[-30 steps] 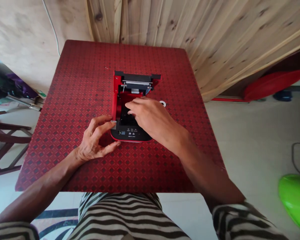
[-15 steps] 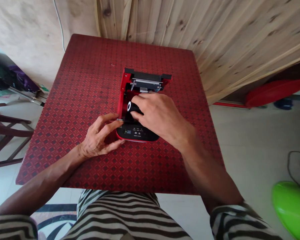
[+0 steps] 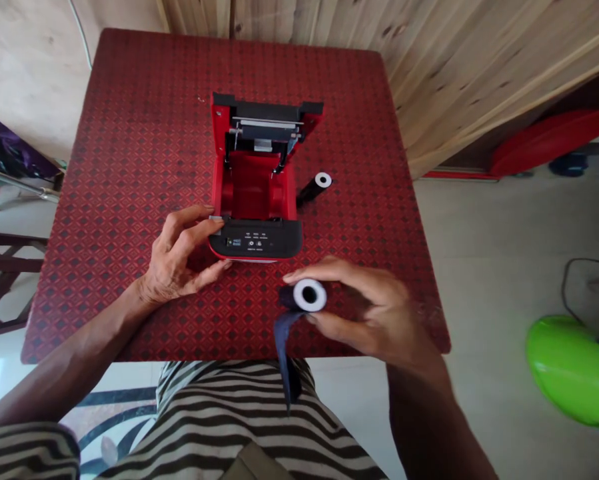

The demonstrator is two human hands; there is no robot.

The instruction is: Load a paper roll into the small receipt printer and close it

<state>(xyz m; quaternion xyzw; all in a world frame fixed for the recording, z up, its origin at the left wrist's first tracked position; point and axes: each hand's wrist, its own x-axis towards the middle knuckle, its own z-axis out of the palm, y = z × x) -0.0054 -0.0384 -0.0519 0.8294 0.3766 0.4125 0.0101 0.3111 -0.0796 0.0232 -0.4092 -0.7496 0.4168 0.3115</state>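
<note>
Black roll [image 3: 299, 295] is pinched between thumb and fingers of the right hand [image 3: 382, 310], held in front of the printer [image 3: 254, 193]; a loose strip [image 3: 283, 340] is left hanging from it past the worktop [image 3: 169, 133] edge. Printer lid [image 3: 266, 113] is raised, red bay exposed. Near left corner is gripped between thumb and fingers of the left hand [image 3: 174, 253]. Second roll [image 3: 312, 190] is placed just right of the printer. Wooden wall [image 3: 309, 20] is seen behind.
</note>
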